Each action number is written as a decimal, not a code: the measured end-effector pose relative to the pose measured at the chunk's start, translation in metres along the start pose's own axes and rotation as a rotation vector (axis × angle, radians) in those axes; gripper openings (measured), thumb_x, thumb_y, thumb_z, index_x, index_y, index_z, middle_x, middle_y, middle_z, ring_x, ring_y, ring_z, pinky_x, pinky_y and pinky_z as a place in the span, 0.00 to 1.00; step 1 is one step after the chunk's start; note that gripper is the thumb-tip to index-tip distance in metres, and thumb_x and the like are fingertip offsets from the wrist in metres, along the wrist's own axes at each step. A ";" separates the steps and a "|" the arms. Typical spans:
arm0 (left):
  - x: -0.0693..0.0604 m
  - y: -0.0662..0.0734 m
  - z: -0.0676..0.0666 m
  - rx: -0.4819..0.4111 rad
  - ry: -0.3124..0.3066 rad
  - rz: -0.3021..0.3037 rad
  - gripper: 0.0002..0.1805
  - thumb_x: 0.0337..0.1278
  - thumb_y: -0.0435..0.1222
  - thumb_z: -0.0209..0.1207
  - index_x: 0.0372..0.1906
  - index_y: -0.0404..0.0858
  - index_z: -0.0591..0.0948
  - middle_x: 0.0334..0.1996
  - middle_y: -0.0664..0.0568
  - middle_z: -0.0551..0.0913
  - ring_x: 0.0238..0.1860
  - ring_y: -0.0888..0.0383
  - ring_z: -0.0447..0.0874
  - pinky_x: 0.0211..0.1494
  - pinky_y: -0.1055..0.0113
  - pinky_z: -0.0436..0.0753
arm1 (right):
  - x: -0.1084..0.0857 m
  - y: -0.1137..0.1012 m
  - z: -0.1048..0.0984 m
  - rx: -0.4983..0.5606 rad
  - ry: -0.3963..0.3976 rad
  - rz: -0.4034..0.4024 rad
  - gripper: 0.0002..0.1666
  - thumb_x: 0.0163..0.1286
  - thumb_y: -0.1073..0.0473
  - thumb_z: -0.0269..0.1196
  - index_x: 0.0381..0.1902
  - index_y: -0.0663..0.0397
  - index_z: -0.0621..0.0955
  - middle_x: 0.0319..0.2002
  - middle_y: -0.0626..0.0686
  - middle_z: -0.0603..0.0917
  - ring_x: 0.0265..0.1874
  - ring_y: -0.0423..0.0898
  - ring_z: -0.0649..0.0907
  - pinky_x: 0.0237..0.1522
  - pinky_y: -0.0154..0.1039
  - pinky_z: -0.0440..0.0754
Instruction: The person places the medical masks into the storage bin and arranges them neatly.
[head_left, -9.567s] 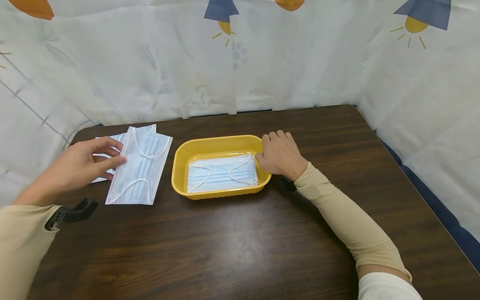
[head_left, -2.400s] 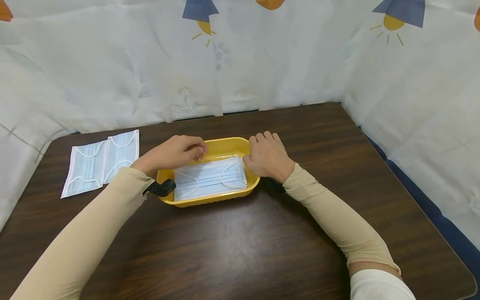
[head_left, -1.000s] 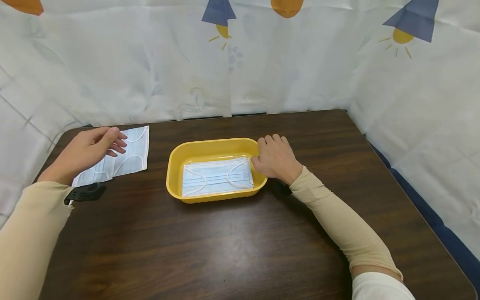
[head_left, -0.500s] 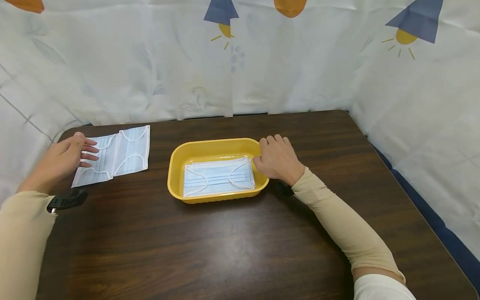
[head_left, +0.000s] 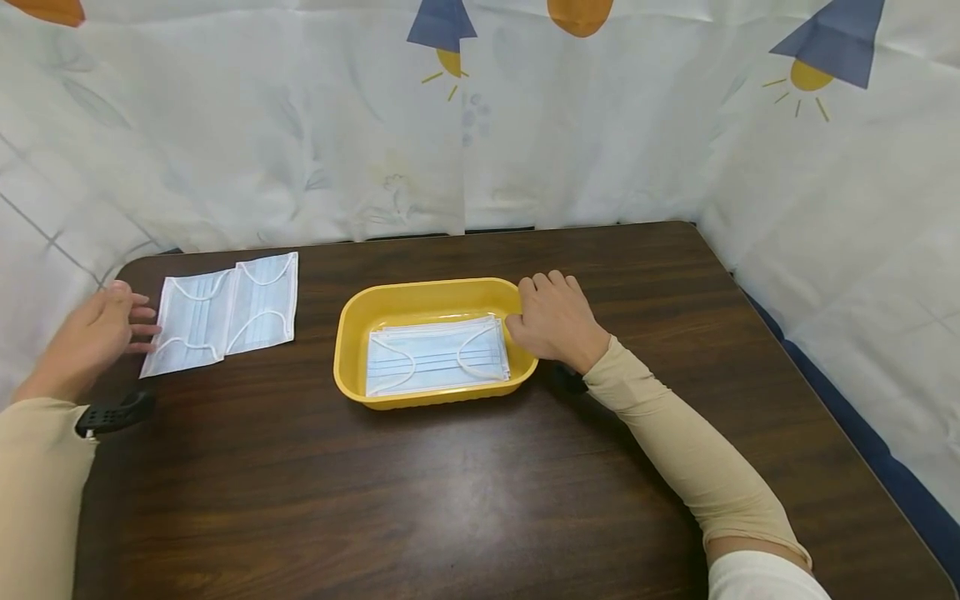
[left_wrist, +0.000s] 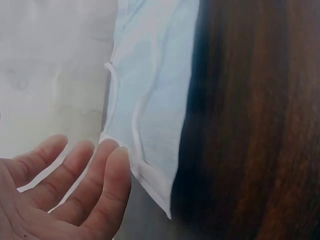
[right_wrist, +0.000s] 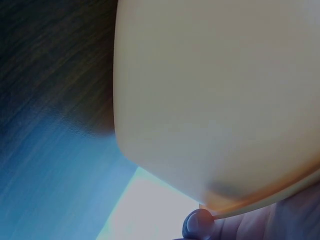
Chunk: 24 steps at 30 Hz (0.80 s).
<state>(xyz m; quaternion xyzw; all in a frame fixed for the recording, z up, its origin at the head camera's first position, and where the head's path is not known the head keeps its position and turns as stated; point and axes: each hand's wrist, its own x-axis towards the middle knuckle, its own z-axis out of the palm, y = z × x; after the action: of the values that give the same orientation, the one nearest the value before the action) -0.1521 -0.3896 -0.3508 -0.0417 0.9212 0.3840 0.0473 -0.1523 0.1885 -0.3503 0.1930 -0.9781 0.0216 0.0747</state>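
Note:
Two pale blue face masks lie partly overlapping at the table's far left: the left mask (head_left: 192, 321) and the right mask (head_left: 267, 302). Beside the left mask's outer edge is my left hand (head_left: 88, 340), fingers extended and nothing held. The left wrist view shows those fingers near one end of the mask (left_wrist: 160, 95); whether they touch it I cannot tell. My right hand (head_left: 558, 321) grips the right end of a yellow tray (head_left: 450, 399), fingers over its rim. Inside the tray rests a stack of face masks (head_left: 438, 357) with white ear loops. The right wrist view shows the tray's outer wall (right_wrist: 215, 100).
The dark wooden table (head_left: 420, 500) carries the tray near its middle. A white printed curtain (head_left: 585, 142) hangs along the back and sides. A black wristband (head_left: 116, 412) sits on the left wrist.
Over the last second my left hand has drawn left, off from above the loose masks to their outer edge. Earlier it held up a mask, then reached over the tray. The right hand stays put.

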 end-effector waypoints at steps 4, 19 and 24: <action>0.001 -0.004 -0.001 -0.008 0.000 -0.012 0.45 0.81 0.52 0.17 0.73 0.11 0.46 0.66 0.11 0.57 0.34 0.88 0.68 0.31 0.77 0.82 | 0.000 0.000 0.000 -0.002 -0.009 0.004 0.14 0.67 0.52 0.47 0.33 0.57 0.73 0.28 0.54 0.73 0.30 0.54 0.70 0.34 0.43 0.63; 0.005 -0.017 0.001 0.307 0.087 -0.031 0.50 0.69 0.50 0.60 0.71 0.12 0.52 0.57 0.12 0.72 0.39 0.32 0.86 0.28 0.76 0.67 | 0.001 0.000 0.001 -0.014 0.017 -0.003 0.13 0.67 0.53 0.48 0.29 0.55 0.71 0.26 0.54 0.73 0.28 0.54 0.71 0.33 0.43 0.63; 0.005 -0.015 0.004 0.330 0.100 -0.045 0.49 0.65 0.44 0.64 0.70 0.11 0.53 0.57 0.13 0.72 0.53 0.20 0.75 0.32 0.67 0.73 | 0.001 0.000 0.001 -0.020 0.010 -0.002 0.13 0.68 0.53 0.49 0.30 0.56 0.71 0.26 0.54 0.73 0.29 0.54 0.71 0.33 0.43 0.64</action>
<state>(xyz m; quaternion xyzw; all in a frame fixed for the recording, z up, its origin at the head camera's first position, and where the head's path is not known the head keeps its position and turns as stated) -0.1554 -0.3973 -0.3650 -0.0733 0.9717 0.2239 0.0161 -0.1531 0.1881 -0.3509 0.1930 -0.9777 0.0127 0.0815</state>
